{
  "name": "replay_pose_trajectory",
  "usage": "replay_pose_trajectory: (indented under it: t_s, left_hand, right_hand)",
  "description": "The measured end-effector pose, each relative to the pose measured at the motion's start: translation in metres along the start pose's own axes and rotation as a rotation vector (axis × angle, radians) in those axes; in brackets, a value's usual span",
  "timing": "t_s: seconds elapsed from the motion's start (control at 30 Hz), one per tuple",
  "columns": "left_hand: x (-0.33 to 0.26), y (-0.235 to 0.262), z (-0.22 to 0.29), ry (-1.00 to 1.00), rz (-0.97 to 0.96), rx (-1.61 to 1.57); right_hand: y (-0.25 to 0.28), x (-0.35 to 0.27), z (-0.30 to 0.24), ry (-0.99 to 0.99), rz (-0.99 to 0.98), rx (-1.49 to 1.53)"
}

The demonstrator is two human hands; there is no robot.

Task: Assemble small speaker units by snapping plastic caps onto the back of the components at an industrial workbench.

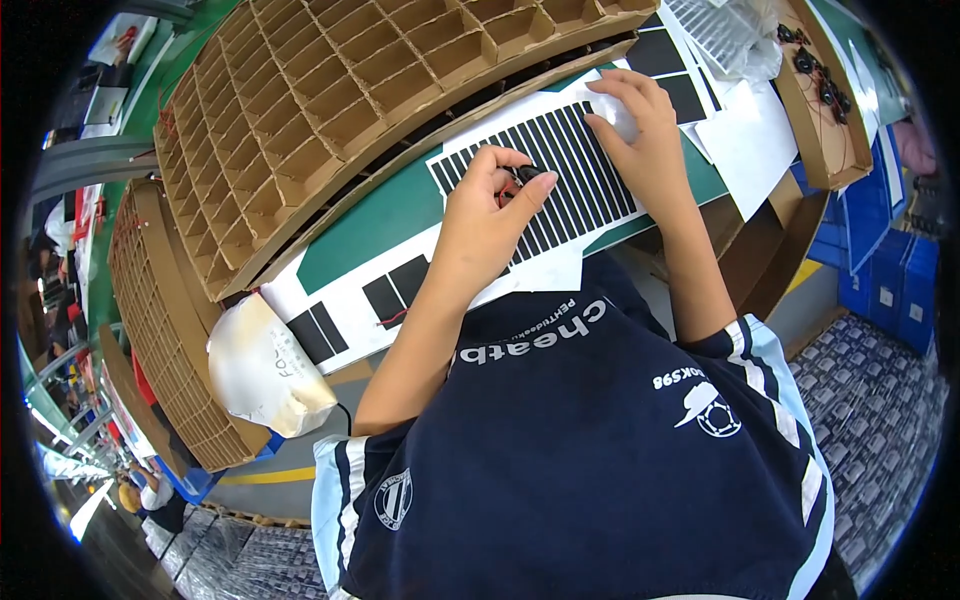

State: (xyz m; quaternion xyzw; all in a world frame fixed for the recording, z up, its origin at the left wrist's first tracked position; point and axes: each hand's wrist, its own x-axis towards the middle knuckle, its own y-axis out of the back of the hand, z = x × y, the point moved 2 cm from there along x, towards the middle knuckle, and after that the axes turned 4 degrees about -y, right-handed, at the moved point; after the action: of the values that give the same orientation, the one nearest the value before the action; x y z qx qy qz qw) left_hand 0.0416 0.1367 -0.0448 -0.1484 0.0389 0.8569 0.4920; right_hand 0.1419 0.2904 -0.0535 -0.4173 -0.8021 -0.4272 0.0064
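My left hand (487,212) pinches a small black part with a red wire (522,180) over a white sheet of narrow black strips (585,170). That sheet lies on the green table (375,222). My right hand (645,135) rests on the sheet's far right edge, fingertips pressing down on the white border. Whether it grips anything I cannot tell. Both forearms reach up from my dark blue shirt at the bottom of the view.
A large cardboard divider grid (330,90) stands behind the sheet, with a second one (160,320) at the left. A white wrapped bundle (265,365) sits at the table's left. White sheets with black rectangles (350,300), a cardboard tray of small black parts (825,95) and blue crates (890,270) surround the spot.
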Motion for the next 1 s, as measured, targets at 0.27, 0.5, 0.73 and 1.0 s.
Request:
replay_pose_trajectory:
  t_s: [0.27,0.5,0.73,1.0]
  left_hand:
    - [0.001,0.002,-0.003,-0.016,0.006,0.031]
    - [-0.001,0.002,-0.001,-0.003,0.033,0.048]
    - [-0.002,0.011,0.000,0.076,-0.120,-0.311]
    - [-0.020,0.017,0.021,0.063,-0.200,-0.595]
  right_hand:
    - [0.004,0.000,0.005,0.025,-0.007,0.114]
    - [0.073,0.015,0.033,-0.235,0.206,0.900]
    - [0.080,0.002,-0.017,-0.052,-0.192,0.780]
    - [0.042,-0.007,-0.062,-0.043,-0.569,0.865]
